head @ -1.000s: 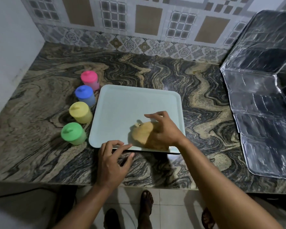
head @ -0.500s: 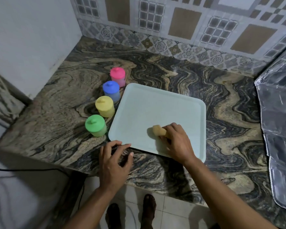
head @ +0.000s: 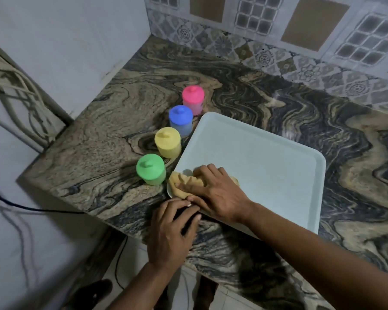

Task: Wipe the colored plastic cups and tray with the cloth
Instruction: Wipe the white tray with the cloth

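A pale blue-green tray point(head: 262, 166) lies flat on the marbled counter. My right hand point(head: 213, 193) presses a yellow cloth point(head: 184, 184) onto the tray's near left corner, fingers spread over it. My left hand point(head: 173, 229) rests on the counter at the tray's front edge, fingers curled, holding nothing. Left of the tray stand the upside-down cups in a row: green point(head: 151, 169) nearest, then yellow point(head: 168, 142), blue point(head: 181, 120) and pink point(head: 193, 100) farthest.
The counter point(head: 103, 153) ends at a wall on the left and a patterned tile backsplash point(head: 278, 41) behind. Its front edge runs just under my left hand. Cables point(head: 20, 90) hang at the far left, below counter level.
My right hand has slid the cloth leftward across the tray to its near left corner. The left hand stayed at the front edge. The camera view turned left.
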Demonstrator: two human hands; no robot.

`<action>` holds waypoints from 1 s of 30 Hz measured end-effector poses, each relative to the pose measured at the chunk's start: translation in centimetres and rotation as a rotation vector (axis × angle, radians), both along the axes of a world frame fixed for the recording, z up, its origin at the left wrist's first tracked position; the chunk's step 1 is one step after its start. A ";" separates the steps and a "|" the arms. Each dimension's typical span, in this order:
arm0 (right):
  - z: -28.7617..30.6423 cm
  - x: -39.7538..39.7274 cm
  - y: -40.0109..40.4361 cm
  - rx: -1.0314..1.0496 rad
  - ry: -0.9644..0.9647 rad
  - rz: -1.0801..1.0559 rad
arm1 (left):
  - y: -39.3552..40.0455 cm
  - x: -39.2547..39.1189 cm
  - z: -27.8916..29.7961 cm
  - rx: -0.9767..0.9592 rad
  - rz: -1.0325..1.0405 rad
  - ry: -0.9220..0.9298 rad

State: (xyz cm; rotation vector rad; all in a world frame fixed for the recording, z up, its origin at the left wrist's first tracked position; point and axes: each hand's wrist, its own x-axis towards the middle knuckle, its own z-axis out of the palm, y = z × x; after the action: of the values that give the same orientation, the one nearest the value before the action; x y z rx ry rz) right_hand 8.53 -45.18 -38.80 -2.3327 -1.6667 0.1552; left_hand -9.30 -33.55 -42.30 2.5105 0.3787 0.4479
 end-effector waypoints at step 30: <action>-0.2 -0.8 -8.2 0.081 -0.085 -0.019 | -1.2 1.1 1.0 -0.054 -0.130 -0.019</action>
State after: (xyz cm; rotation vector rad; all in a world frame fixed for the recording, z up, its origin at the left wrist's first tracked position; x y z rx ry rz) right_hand 7.74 -53.36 -39.04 -2.3245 -1.6561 -0.0145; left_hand -8.20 -34.76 -41.27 2.4591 0.2162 0.4042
